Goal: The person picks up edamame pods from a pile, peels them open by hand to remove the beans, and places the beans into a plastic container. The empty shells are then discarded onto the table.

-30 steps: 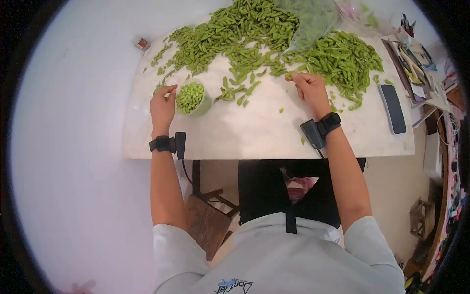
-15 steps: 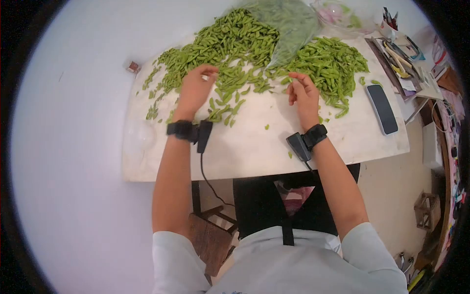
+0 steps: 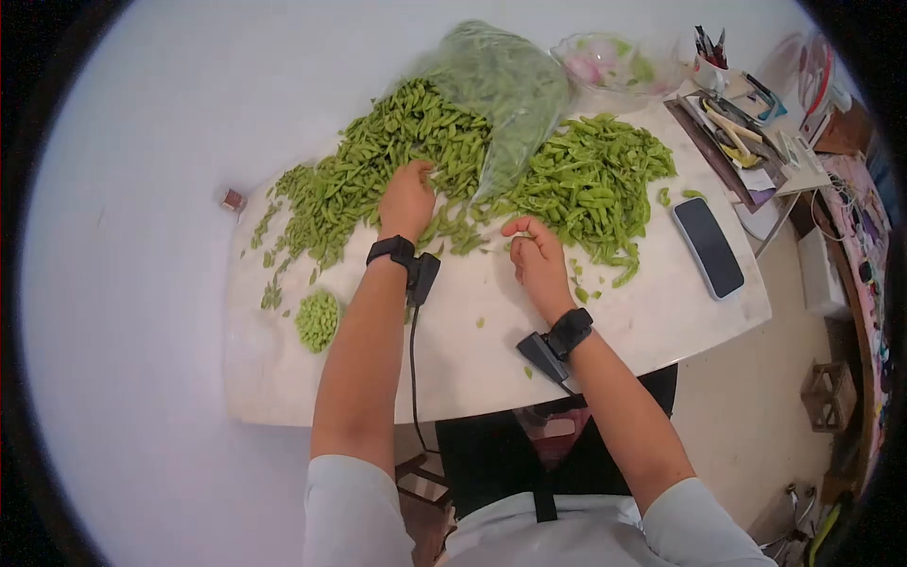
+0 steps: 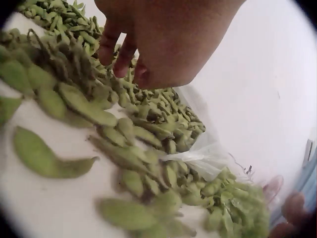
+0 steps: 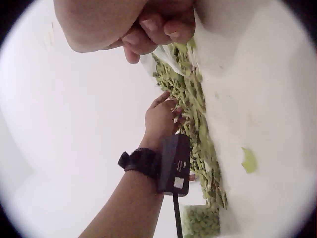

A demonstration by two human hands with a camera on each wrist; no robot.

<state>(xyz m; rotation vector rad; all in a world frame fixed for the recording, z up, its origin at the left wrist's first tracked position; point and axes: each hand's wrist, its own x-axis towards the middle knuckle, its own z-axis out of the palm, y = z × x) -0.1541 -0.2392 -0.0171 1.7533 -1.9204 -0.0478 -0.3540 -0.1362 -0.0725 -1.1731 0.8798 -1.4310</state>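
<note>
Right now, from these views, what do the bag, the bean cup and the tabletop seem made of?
Bag: likely thin plastic film, see-through and creased, with highlights in the left wrist view. Cup: probably translucent plastic, since beans show through its wall; glass isn't ruled out. Tabletop: pale and smooth, perhaps laminate or stone; the look leaves it open.

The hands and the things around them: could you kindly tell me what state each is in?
Left hand, fingers relaxed
Right hand, fingers bent; grip unclear
Pods, heaped, some scattered
Bean cup, upright, full
Phone, flat, screen dark
Plastic bag, slumped, green showing through
White mug, upright, holding slender items
</note>
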